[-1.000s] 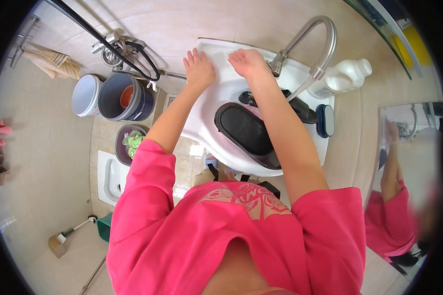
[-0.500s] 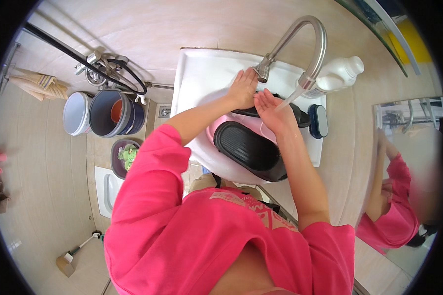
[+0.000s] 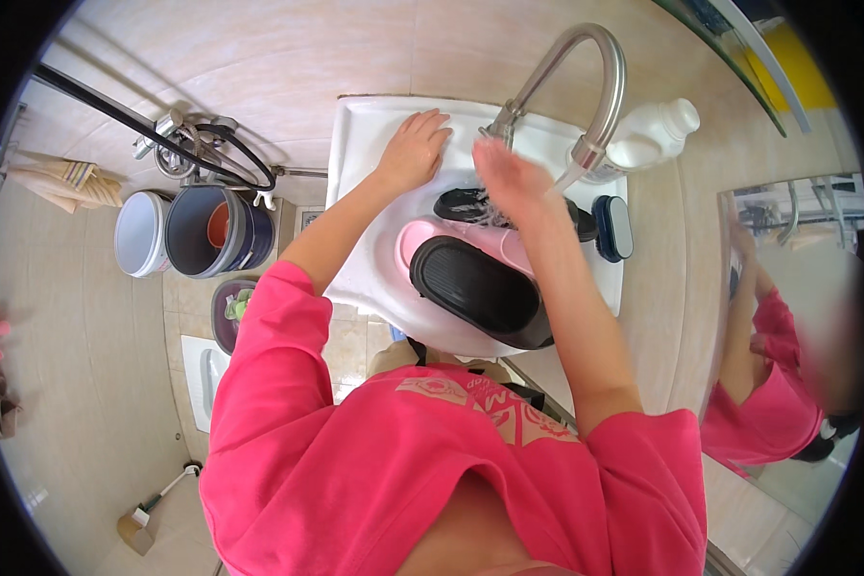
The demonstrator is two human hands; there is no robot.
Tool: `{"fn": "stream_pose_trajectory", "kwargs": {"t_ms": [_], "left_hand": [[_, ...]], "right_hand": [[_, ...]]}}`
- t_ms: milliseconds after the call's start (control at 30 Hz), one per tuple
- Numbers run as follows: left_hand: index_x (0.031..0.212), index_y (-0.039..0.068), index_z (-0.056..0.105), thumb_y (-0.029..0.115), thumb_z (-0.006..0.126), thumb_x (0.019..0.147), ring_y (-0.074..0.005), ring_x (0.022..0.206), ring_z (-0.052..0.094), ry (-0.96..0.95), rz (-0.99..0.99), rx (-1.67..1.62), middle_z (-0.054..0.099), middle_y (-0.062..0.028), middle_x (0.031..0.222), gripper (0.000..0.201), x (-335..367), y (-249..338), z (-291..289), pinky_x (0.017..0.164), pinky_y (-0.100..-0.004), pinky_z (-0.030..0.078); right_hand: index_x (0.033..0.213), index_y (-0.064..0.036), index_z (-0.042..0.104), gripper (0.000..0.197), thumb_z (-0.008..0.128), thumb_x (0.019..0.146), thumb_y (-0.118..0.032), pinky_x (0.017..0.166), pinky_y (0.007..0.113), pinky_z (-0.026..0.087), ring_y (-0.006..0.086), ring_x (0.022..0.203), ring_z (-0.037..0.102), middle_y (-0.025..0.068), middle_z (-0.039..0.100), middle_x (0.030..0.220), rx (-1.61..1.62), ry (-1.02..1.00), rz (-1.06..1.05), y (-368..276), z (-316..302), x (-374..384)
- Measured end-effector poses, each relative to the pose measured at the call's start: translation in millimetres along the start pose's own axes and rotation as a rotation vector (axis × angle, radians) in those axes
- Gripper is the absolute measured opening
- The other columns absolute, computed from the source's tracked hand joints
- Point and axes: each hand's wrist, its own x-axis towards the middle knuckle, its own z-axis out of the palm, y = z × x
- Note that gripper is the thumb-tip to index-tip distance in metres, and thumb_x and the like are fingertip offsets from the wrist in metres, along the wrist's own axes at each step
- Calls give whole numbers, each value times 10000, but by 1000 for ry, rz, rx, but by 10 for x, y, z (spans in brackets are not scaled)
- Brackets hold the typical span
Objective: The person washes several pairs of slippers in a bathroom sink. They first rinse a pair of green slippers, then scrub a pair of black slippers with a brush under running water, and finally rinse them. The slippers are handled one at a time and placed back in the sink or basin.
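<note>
My left hand (image 3: 416, 152) is open over the back left of the white sink (image 3: 355, 182), fingers stretched out and holding nothing. My right hand (image 3: 515, 182) is blurred by motion, its fingers extended with nothing seen in them, beside water from the curved metal faucet (image 3: 612, 96). Below it, a black slipper (image 3: 475, 288) lies with its ridged sole up in the sink. A second black piece (image 3: 461, 204), likely the other slipper, is partly hidden behind my right hand and wrist, with water splashing on it. Between them shows a pink plastic piece (image 3: 415, 237) whose kind I cannot tell.
A white bottle (image 3: 648, 134) and a dark blue scrub brush (image 3: 612, 228) stand at the sink's right edge. Two buckets (image 3: 142, 235) are at the left, below a shower hose (image 3: 163, 134). A mirror (image 3: 787, 317) hangs right. A squat toilet (image 3: 202, 374) lies lower left.
My left hand has moved left, away from my right hand. My right hand has swung up and left out of the water stream, which splashes onto the black piece beneath.
</note>
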Motion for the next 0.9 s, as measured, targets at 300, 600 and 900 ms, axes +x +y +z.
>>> {"fn": "stream_pose_trajectory", "kwargs": {"t_ms": [300, 600, 900], "left_hand": [[1287, 38, 383, 158, 447, 829, -241, 1297, 269, -203, 97, -12, 335, -120, 1375, 478, 455, -26, 474, 1076, -414, 189], [1176, 133, 541, 282, 449, 847, -236, 1219, 385, 58, -309, 479, 455, -116, 1284, 373, -247, -335, -170, 1028, -461, 237], [1027, 27, 604, 48, 412, 814, -263, 945, 595, 518, -1063, -351, 632, -153, 979, 288, -119, -599, -618, 835, -353, 445]], "right_hand": [[1066, 18, 502, 222, 487, 880, -103, 921, 397, 417, 282, 954, 514, 159, 525, 987, -260, -49, -47, -70, -256, -14], [717, -65, 474, 249, 402, 927, -177, 564, 260, 381, 171, 602, 440, 31, 448, 646, -136, -54, 129, -172, -650, -123], [745, -32, 515, 186, 453, 899, -115, 653, 276, 449, 195, 675, 495, 65, 497, 712, -95, -97, 61, -74, -721, -82]]}}
